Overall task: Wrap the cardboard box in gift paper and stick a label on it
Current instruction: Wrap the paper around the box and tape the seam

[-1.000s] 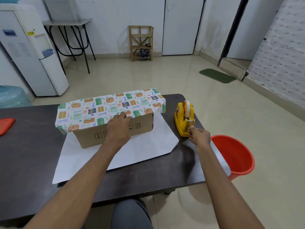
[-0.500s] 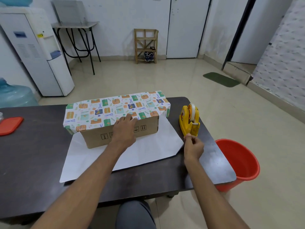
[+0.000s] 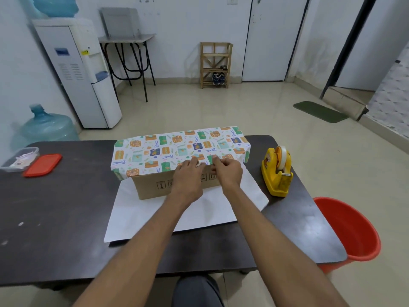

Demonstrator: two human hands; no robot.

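Observation:
A brown cardboard box lies on the dark table, on the white underside of the gift paper sheet. The patterned side of the gift paper is folded over the box's top, down to its near top edge. There my left hand presses the paper's edge against the box. My right hand is right beside it, fingers pinched on a short pale strip of tape that spans to the left fingertips. The box's near side is bare cardboard. No label is in view.
A yellow tape dispenser stands on the table to the right of the box. A red bucket sits on the floor past the table's right edge. At far left lie a red lid and a clear container.
My right hand left the tape dispenser and came left to the box's near top edge, beside my left hand, which stayed on the paper. The view has tilted and shifted.

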